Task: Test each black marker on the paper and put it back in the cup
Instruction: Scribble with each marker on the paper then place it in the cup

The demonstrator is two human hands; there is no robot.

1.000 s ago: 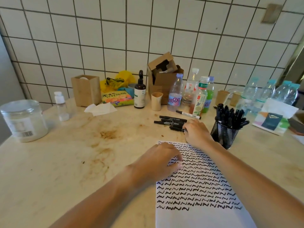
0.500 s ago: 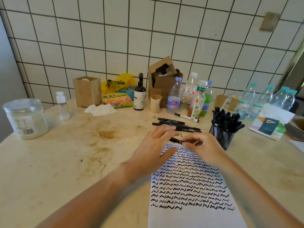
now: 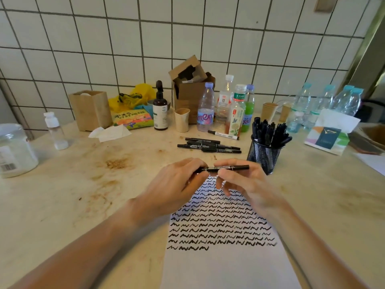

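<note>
Bare counter is left open at the left of the paper. Ahead, the way is barred by loose markers and a row of bottles; at the right, the mesh cup stands just beside the paper's far corner.

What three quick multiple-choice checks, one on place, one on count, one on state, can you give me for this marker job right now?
1. Where is the mesh cup?
A. right of the paper
B. left of the paper
C. on the paper

2. How many hands hold the marker?
A. none
B. one
C. two

3. How is that marker held?
A. upright
B. level above the paper
C. tip down in the cup

Key: 1 A, the cup stands by the right hand. 2 C, the left hand and right hand both pinch it. 3 B, it lies sideways between them.
</note>
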